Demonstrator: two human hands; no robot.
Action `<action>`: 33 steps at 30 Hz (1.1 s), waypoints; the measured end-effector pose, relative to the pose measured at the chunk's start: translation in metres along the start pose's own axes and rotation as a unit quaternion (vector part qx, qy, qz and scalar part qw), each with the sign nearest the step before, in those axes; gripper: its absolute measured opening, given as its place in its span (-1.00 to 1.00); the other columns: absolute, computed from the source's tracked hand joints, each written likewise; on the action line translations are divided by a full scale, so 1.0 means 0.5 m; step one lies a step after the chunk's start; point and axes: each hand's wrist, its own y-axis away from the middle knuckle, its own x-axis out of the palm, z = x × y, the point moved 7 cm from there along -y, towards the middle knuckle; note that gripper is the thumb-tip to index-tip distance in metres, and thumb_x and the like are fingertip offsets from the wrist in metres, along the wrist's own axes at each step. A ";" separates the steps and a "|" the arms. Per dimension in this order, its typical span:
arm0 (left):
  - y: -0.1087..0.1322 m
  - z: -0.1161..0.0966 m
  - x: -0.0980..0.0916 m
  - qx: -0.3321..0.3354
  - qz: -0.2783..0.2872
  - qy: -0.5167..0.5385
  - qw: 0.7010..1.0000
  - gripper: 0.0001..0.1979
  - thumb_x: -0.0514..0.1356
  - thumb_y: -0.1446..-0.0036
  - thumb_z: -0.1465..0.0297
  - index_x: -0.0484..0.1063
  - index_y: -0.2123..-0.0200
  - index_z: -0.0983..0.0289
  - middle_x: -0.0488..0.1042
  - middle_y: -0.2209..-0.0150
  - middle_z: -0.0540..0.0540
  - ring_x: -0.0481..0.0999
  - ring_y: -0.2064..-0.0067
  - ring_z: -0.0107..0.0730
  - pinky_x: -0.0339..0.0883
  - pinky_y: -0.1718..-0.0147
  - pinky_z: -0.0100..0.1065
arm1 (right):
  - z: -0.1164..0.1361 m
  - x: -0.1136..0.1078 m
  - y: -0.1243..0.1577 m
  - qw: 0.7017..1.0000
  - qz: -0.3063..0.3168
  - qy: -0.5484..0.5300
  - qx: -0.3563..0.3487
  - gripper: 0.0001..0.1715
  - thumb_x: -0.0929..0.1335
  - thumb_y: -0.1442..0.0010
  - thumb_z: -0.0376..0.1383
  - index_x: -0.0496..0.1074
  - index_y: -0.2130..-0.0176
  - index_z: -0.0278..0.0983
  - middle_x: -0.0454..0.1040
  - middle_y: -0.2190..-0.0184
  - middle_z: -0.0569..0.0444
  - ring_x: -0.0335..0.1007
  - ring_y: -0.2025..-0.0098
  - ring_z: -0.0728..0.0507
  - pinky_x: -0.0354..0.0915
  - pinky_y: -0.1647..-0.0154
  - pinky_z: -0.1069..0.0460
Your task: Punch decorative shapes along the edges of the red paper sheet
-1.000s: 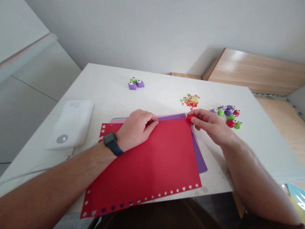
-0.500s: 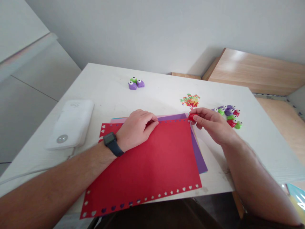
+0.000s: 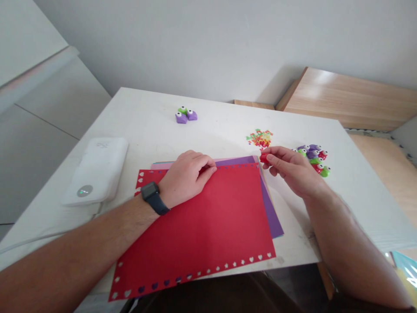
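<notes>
A red sheet of paper (image 3: pixel 211 217) lies on the table with small hearts, stars and other shapes cut along its edges. My left hand (image 3: pixel 189 178), with a dark watch on the wrist, rests on the sheet, thumb and fingers pinched at its top edge. Between the thumb and fingers of my right hand (image 3: pixel 289 167) is a small red craft punch (image 3: pixel 264 158), just beside the sheet's top right corner. Purple paper (image 3: pixel 273 217) and other coloured sheets show from underneath the red one.
Paper cutouts (image 3: pixel 260 138) lie in a small pile beyond my right hand. Several frog-like craft punches (image 3: pixel 315 157) stand at the right, and three more punches (image 3: pixel 186 115) at the back. A white device (image 3: pixel 100 169) with a cable is on the left.
My right hand has moved slightly right with the red punch, away from the sheet's top right corner. My left hand stays in place on the paper.
</notes>
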 end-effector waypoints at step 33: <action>0.005 -0.008 0.001 0.024 -0.009 -0.049 0.998 -0.87 0.19 -0.42 0.36 0.53 0.07 0.24 0.63 0.10 0.16 0.54 0.03 -0.08 0.40 -0.07 -0.01 | -0.011 0.006 -0.010 0.989 -0.030 -0.136 0.043 -0.67 0.37 -0.37 -0.02 0.52 0.18 -0.22 0.61 0.27 -0.02 0.37 0.42 -0.10 0.17 0.45 -0.02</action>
